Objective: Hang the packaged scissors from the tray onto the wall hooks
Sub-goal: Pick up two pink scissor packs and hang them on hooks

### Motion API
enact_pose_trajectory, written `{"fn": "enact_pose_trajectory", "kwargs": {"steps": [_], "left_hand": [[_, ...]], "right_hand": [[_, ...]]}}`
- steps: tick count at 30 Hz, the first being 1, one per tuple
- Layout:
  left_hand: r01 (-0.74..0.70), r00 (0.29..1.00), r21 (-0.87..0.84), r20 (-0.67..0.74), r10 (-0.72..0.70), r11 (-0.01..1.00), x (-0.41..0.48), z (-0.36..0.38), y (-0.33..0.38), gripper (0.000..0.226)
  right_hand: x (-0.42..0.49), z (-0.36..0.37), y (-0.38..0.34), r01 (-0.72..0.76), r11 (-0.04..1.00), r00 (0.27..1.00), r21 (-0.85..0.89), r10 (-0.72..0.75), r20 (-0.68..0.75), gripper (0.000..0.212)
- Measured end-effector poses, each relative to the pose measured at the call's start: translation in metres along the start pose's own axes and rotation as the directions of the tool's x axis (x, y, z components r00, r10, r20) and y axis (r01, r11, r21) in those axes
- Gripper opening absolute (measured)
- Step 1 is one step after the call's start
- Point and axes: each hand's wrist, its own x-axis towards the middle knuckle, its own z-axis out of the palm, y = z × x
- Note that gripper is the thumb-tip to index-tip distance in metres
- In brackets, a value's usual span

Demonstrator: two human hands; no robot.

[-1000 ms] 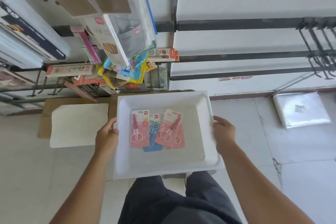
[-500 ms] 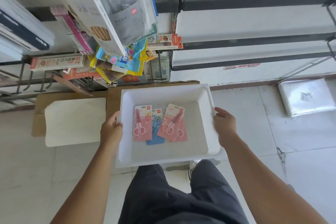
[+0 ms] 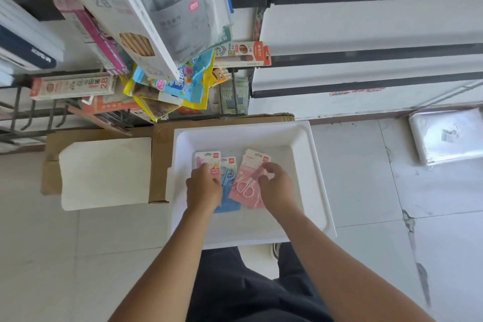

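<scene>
A white tray [image 3: 317,178] rests on the tiled floor in front of me, its left edge against a cardboard box. Inside lie a pink scissors pack [image 3: 206,158] on the left, a blue pack [image 3: 230,165] partly under it, and overlapping pink packs [image 3: 245,185] on the right. My left hand [image 3: 203,188] covers the left pink pack with fingers curled on it. My right hand [image 3: 277,185] pinches the right pink pack near the scissors' blades. All packs lie flat. Black wall rails [image 3: 366,83] run along the white wall above the tray.
A cardboard box [image 3: 159,136] with a white foam sheet [image 3: 104,172] sits left of the tray. Hanging stationery packs [image 3: 167,81] crowd the rack overhead at the left. A plastic-wrapped packet [image 3: 449,136] lies on the floor at the right. My legs are below the tray.
Both hands have let go of the tray's sides and moved into it, onto the scissors packs. The tray now rests lower, on the floor.
</scene>
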Motion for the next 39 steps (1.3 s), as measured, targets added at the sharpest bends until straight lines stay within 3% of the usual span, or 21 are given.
{"fn": "enact_pose_trajectory", "kwargs": {"steps": [2, 5, 10, 14, 17, 21, 23, 25, 27, 31, 39], "left_hand": [[0.062, 0.993, 0.124, 0.088, -0.073, 0.990, 0.012, 0.016, -0.005, 0.060], [0.091, 0.983, 0.211, 0.137, -0.121, 0.973, 0.020, 0.034, -0.007, 0.052], [0.075, 0.990, 0.270, 0.093, -0.104, 0.960, 0.026, 0.047, -0.008, 0.053], [0.053, 0.994, 0.267, 0.083, -0.078, 0.962, 0.030, 0.048, -0.008, 0.067], [0.068, 0.998, 0.116, -0.005, -0.068, 0.991, 0.035, 0.046, -0.007, 0.066], [0.244, 0.969, -0.150, 0.079, -0.234, 0.958, 0.042, 0.047, -0.006, 0.063], [0.279, 0.960, -0.293, 0.126, -0.252, 0.915, 0.040, 0.043, -0.005, 0.043], [0.257, 0.966, -0.390, 0.131, -0.223, 0.884, 0.034, 0.035, -0.004, 0.022], [0.225, 0.974, -0.467, 0.103, -0.200, 0.855, 0.026, 0.023, -0.002, 0.018], [0.189, 0.982, -0.587, 0.127, -0.141, 0.787, 0.003, -0.005, 0.004, 0.023], [0.059, 0.991, -0.771, 0.119, 0.053, 0.634, -0.047, -0.082, 0.037, 0.031]], "right_hand": [[0.011, 0.014, 0.010, -0.083, 0.997, 0.996, -0.001, 0.083, 0.038, 0.042], [0.024, 0.029, 0.022, -0.166, 0.982, 0.984, -0.092, 0.170, 0.043, 0.046], [0.044, 0.059, 0.024, -0.268, 0.920, 0.963, -0.285, 0.264, -0.053, 0.071], [0.055, 0.067, 0.023, -0.299, 0.896, 0.954, -0.327, 0.282, -0.100, 0.086], [0.059, 0.057, 0.030, -0.290, 0.908, 0.956, -0.302, 0.261, -0.134, 0.077], [0.056, 0.037, 0.037, -0.259, 0.961, 0.962, -0.097, 0.247, -0.113, 0.065], [0.051, 0.025, 0.036, -0.247, 0.968, 0.967, 0.038, 0.249, -0.055, 0.059], [0.044, 0.012, 0.031, -0.233, 0.965, 0.972, 0.123, 0.234, 0.001, 0.055], [0.036, 0.000, 0.023, -0.227, 0.955, 0.974, 0.194, 0.224, 0.038, 0.056], [0.013, -0.026, 0.001, -0.238, 0.917, 0.971, 0.320, 0.211, 0.115, 0.060], [-0.031, -0.078, -0.054, -0.068, 0.899, 0.995, 0.433, 0.030, 0.096, 0.030]]}}
